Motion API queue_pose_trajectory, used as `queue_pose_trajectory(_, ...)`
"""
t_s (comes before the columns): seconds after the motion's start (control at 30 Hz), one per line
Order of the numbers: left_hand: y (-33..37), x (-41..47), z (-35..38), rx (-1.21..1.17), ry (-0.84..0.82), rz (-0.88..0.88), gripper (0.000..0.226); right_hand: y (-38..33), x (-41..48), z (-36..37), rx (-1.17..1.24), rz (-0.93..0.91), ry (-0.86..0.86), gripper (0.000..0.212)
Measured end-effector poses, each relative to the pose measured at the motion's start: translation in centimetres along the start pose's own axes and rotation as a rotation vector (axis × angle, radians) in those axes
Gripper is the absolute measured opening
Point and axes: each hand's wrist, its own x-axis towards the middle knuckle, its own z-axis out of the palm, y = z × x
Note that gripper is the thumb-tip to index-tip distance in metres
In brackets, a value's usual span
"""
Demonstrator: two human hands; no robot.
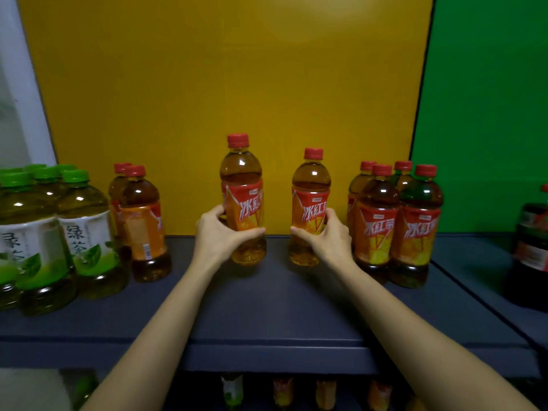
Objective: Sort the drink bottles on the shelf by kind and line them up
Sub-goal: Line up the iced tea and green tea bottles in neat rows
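Observation:
My left hand (221, 235) grips a red-capped iced tea bottle (242, 179) around its orange-red label, held slightly above the dark shelf (267, 310). My right hand (327, 237) grips a second iced tea bottle (310, 185) beside it, lower down, near the shelf. Two more iced tea bottles (142, 223) stand to the left. Several iced tea bottles (394, 223) stand grouped to the right. Several green-capped green tea bottles (44, 229) are clustered at the far left.
A yellow panel (225, 84) backs the shelf and a green panel (486, 114) stands at the right. A dark cola-like bottle (530, 247) sits at the far right edge. More bottles (281, 393) show dimly on the shelf below.

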Motion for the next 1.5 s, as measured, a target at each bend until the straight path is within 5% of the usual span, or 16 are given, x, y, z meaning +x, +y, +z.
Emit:
queue_pose_trajectory(0.43, -2.0, 3.3, 7.9, -0.113, -0.151, -0.083, 0.069, 2.0, 1.0, 0.5, -0.107, 0.037, 0.071, 0.060)
queue_pose_trajectory(1.1, -4.0, 2.3, 9.4, -0.398, -0.367, -0.186, 0.068, 3.8, 1.8, 2.7, -0.172, 0.167, 0.033, 0.084)
queue_pose_trajectory(1.2, -3.3, 1.6, 9.0, -0.318, -0.353, -0.184, 0.070, 3.6, 1.3, 2.1, -0.189, 0.176, -0.061, 0.089)
queue_pose_trajectory(1.3, -2.7, 1.0, 7.7, 0.049, -0.268, -0.119, 0.078, 2.6, -0.5, 0.7, -0.268, 0.180, -0.211, 0.092)
queue_pose_trajectory(1.5, -3.1, -2.3, 1.2, 0.146, 0.027, 0.117, 0.014, -1.1, -4.9, -1.6, -0.713, -0.140, -0.378, 0.049)
